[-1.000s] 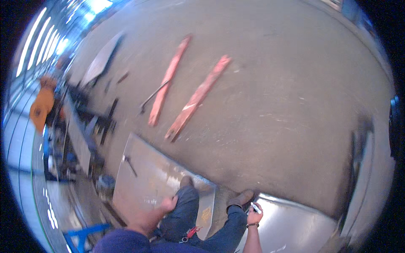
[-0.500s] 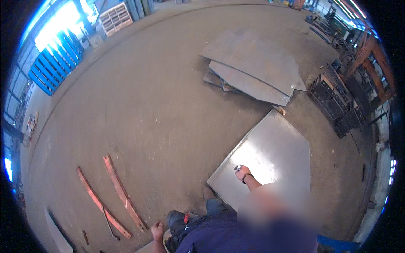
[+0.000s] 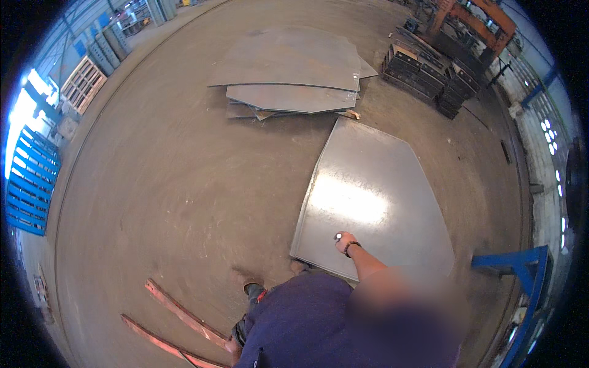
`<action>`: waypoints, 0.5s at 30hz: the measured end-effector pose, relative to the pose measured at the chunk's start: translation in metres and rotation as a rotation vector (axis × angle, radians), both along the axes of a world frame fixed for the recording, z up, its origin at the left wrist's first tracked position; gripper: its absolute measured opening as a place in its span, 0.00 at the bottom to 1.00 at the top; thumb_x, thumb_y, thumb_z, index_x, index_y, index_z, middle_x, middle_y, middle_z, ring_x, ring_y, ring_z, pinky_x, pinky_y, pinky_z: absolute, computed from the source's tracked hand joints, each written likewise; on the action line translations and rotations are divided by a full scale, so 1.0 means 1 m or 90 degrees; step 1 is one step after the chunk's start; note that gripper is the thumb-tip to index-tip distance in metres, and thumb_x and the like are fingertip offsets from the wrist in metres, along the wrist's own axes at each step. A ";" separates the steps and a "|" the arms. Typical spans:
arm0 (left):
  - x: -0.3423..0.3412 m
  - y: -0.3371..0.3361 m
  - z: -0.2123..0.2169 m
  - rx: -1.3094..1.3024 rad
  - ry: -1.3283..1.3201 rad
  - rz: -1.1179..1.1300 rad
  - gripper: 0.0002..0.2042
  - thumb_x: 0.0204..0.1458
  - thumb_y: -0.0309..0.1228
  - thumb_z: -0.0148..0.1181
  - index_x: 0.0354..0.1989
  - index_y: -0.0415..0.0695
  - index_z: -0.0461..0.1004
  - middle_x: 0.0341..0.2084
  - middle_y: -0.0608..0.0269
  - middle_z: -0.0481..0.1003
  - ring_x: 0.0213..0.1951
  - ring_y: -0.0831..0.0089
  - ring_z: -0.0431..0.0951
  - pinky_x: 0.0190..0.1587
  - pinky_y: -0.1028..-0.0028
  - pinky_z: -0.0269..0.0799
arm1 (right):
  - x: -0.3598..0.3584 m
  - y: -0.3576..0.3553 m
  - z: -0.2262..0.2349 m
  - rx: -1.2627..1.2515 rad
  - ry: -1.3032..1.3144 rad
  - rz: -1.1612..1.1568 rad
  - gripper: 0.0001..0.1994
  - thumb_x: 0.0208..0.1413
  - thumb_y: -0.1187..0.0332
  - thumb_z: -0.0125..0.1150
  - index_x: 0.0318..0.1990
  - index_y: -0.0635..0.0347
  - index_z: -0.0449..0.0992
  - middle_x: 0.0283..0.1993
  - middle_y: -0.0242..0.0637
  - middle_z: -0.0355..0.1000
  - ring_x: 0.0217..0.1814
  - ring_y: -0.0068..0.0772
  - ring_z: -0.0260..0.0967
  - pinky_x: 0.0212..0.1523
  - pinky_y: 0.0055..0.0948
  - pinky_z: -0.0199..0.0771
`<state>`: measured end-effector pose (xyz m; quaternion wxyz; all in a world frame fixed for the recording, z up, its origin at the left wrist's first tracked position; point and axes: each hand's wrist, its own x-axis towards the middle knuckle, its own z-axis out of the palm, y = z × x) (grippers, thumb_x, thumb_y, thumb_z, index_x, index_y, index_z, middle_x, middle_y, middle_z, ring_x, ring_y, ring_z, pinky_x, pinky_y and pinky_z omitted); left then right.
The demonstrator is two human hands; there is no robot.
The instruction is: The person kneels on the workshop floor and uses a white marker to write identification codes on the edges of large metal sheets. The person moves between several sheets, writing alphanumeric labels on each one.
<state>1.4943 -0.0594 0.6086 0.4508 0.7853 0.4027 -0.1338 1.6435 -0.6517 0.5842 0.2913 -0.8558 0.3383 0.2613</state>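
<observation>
My right hand (image 3: 345, 240) is closed around a small rod-like thing with a round, pale end (image 3: 338, 236); its kind does not show. The arm reaches over the near left part of a shiny grey metal sheet (image 3: 392, 178), which lies on the floor, apparently on top of others. A dark band circles the right wrist. Low beside my leg hangs my left hand (image 3: 232, 347), close in view to the end of a red-painted metal bar (image 3: 184, 313). Its fingers are mostly hidden. A second red bar (image 3: 153, 337) lies alongside the first.
Beyond the sheet lies a stack of larger grey plates (image 3: 288, 61) with jutting corners. Dark steel blocks (image 3: 414, 70) stand at the far right near an orange frame (image 3: 475, 24). A blue metal stand (image 3: 512, 262) is on my right, a blue slatted rack (image 3: 32, 181) far left.
My view has turned to the right, so the plates and bars appear shifted left. My right hand keeps its hold above the sheet. The left hand now sits lower, nearer the red bar in view.
</observation>
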 end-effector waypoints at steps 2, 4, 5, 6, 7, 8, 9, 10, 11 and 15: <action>0.011 0.032 -0.019 0.017 0.044 -0.064 0.21 0.55 0.38 0.56 0.49 0.31 0.76 0.39 0.45 0.80 0.41 0.57 0.79 0.46 0.62 0.74 | -0.011 -0.001 -0.013 0.003 0.003 -0.106 0.15 0.53 0.68 0.55 0.50 0.52 0.77 0.51 0.47 0.76 0.54 0.50 0.73 0.55 0.43 0.74; 0.031 0.074 -0.035 0.050 0.084 -0.138 0.21 0.55 0.38 0.56 0.49 0.32 0.76 0.39 0.46 0.80 0.40 0.57 0.79 0.45 0.61 0.74 | -0.021 0.019 -0.018 0.026 0.009 -0.214 0.15 0.54 0.68 0.55 0.49 0.53 0.77 0.50 0.47 0.76 0.53 0.50 0.74 0.54 0.42 0.74; 0.045 0.098 -0.043 0.074 0.097 -0.173 0.21 0.55 0.38 0.55 0.50 0.33 0.76 0.38 0.47 0.80 0.39 0.57 0.79 0.44 0.61 0.74 | -0.020 0.028 -0.007 0.044 0.013 -0.269 0.14 0.54 0.68 0.56 0.49 0.53 0.77 0.49 0.48 0.76 0.52 0.50 0.74 0.53 0.42 0.74; 0.062 0.126 -0.048 0.095 0.112 -0.208 0.21 0.55 0.39 0.55 0.50 0.33 0.75 0.38 0.47 0.80 0.39 0.57 0.79 0.43 0.61 0.74 | -0.015 0.044 0.004 0.024 0.019 -0.276 0.14 0.54 0.69 0.56 0.48 0.53 0.78 0.47 0.48 0.77 0.51 0.51 0.74 0.53 0.42 0.74; 0.089 0.149 -0.058 0.107 0.125 -0.261 0.21 0.55 0.39 0.55 0.51 0.34 0.75 0.37 0.48 0.80 0.38 0.57 0.79 0.43 0.61 0.74 | -0.022 0.056 0.015 -0.004 0.029 -0.300 0.14 0.53 0.69 0.57 0.47 0.52 0.78 0.46 0.49 0.77 0.51 0.51 0.74 0.53 0.42 0.74; 0.115 0.165 -0.066 0.119 0.132 -0.306 0.22 0.55 0.39 0.55 0.51 0.35 0.75 0.37 0.48 0.80 0.38 0.57 0.79 0.42 0.60 0.74 | -0.029 0.069 0.015 -0.031 -0.013 -0.304 0.14 0.52 0.70 0.57 0.47 0.52 0.78 0.46 0.49 0.77 0.51 0.52 0.74 0.53 0.43 0.75; 0.145 0.182 -0.071 0.136 0.134 -0.348 0.22 0.55 0.39 0.54 0.51 0.35 0.75 0.36 0.49 0.80 0.37 0.57 0.79 0.41 0.60 0.75 | -0.032 0.082 0.010 -0.057 -0.057 -0.306 0.14 0.52 0.70 0.57 0.47 0.52 0.79 0.45 0.50 0.77 0.51 0.52 0.74 0.52 0.43 0.75; 0.175 0.200 -0.079 0.157 0.124 -0.390 0.22 0.55 0.39 0.54 0.52 0.36 0.75 0.36 0.49 0.80 0.37 0.57 0.79 0.41 0.60 0.75 | -0.034 0.094 0.008 -0.084 -0.101 -0.308 0.14 0.51 0.70 0.57 0.46 0.52 0.79 0.45 0.50 0.77 0.50 0.52 0.74 0.52 0.44 0.75; 0.199 0.222 -0.085 0.191 0.097 -0.431 0.22 0.55 0.40 0.54 0.52 0.36 0.75 0.35 0.49 0.80 0.36 0.57 0.79 0.40 0.60 0.75 | -0.030 0.109 0.008 -0.080 -0.126 -0.343 0.15 0.51 0.70 0.57 0.47 0.51 0.79 0.45 0.50 0.77 0.51 0.52 0.74 0.52 0.44 0.75; 0.316 0.242 -0.072 0.171 0.102 -0.473 0.22 0.56 0.40 0.55 0.53 0.37 0.74 0.32 0.51 0.80 0.26 0.64 0.75 0.29 0.64 0.70 | -0.040 0.179 0.008 -0.090 -0.151 -0.488 0.16 0.49 0.69 0.58 0.48 0.50 0.78 0.46 0.49 0.77 0.52 0.53 0.74 0.52 0.45 0.74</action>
